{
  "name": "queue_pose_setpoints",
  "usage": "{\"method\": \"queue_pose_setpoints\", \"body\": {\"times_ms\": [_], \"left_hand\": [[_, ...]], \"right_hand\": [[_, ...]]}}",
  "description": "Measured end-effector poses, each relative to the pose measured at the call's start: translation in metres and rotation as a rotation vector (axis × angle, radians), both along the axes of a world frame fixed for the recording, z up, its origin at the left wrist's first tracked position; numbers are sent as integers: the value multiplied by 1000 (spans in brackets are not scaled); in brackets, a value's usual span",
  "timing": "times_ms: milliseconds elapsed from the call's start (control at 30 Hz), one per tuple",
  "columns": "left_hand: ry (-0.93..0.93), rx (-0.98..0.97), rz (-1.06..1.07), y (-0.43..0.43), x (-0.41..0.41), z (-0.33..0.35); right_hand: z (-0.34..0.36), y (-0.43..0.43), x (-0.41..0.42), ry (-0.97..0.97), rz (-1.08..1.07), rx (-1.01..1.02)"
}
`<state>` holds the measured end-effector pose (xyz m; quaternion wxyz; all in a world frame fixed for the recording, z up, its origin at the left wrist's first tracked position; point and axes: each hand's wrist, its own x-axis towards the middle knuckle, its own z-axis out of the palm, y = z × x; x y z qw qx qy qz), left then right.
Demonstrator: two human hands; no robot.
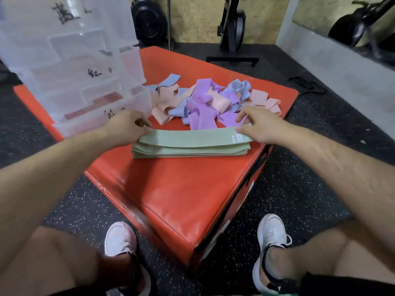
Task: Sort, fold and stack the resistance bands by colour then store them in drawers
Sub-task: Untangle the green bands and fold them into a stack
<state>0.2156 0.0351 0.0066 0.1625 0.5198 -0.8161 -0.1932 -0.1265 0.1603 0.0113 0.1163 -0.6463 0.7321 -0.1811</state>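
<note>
- Both hands pinch one green band (192, 136): left hand (126, 126) at its left end, right hand (259, 127) at its right.
- It lies atop the green stack (190, 151) mid red box (181, 189).
- Unsorted bands (205, 101) heap toward the far edge; clear drawers (70, 67) stand at the left corner.
- Speckled gym floor (288, 189) surrounds.

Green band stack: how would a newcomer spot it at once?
Find the red padded box. On its top, nearer the person than the loose pile of bands, lies the green band stack, held at its ends by both hands. Only it is green, flat and neatly layered.
</note>
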Motion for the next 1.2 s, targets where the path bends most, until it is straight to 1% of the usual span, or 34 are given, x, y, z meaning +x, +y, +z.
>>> {"method": "queue_pose_setpoints", "body": {"times_ms": [100, 167, 267, 333, 400, 467, 533, 600, 667, 733, 867, 1100, 1200], "left_hand": [[-78, -9, -21, 3, -1, -8], [-99, -27, -35, 3, -1, -11], [-137, -107, -77, 3, 0, -15], [-169, -189, -108, 2, -1, -17], [-183, -241, -176, 5, -4, -16], [-201, -186, -297, 10, -8, -15], [-268, -94, -426, 15, -13, -15], [-332, -74, -486, 16, -17, -18], [-336, -41, -491, 12, -18, -21], [-294, 3, -492, 9, -19, -21], [-237, 26, -496, 8, -21, -19], [-259, 39, -485, 10, -20, -21], [-257, 43, -484, 9, -18, -19]], "right_hand": [[-6, 3, 2, 42, -31, 14], [-7, 5, 6, 61, -34, 29], [-6, 5, 11, 135, -6, 65], [-5, 4, 12, 201, 37, 60], [-3, 5, 11, 224, 98, 69], [2, 8, 13, 243, 178, 146], [6, 12, 16, 320, 255, 218], [8, 13, 18, 359, 284, 249], [5, 11, 16, 360, 289, 251], [2, 8, 13, 365, 301, 233], [-1, 6, 9, 320, 304, 212], [-3, 11, 8, 228, 313, 204], [-6, 11, 5, 237, 329, 201]]}}
